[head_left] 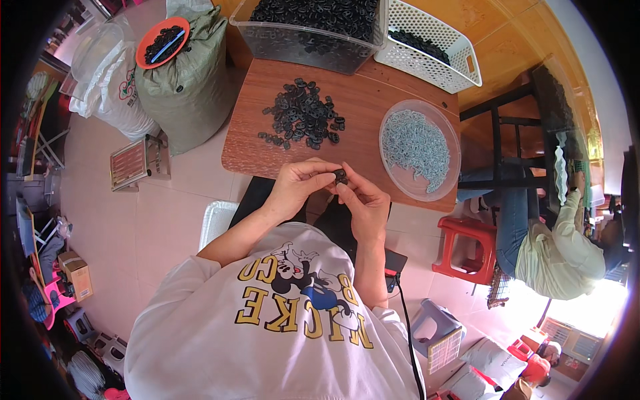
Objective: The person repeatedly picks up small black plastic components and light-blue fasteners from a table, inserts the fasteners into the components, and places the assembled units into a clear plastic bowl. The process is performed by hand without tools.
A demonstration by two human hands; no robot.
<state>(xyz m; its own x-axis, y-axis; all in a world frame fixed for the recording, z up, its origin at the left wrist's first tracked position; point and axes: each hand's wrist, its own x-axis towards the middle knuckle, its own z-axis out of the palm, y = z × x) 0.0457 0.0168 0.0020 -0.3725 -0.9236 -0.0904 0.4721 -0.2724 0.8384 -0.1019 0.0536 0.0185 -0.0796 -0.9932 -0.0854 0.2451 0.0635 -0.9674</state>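
A small black plastic piece (341, 176) is pinched between the fingertips of both hands, just off the near edge of the brown table (243, 143). My left hand (300, 187) grips it from the left with thumb and index finger. From the other side, my right hand (365, 201) closes thumb and fingers on the same piece. Beyond my hands lies a loose pile of similar black pieces (305, 115). To the right, a round clear tub (455, 175) holds many silvery screws (417, 148).
At the table's back stand a clear bin (307, 48) of black pieces and a white perforated basket (437, 70). Full sacks (190, 100) on the left carry an orange bowl (144, 48). A red stool (467, 250) and a seated person (553, 253) are at right.
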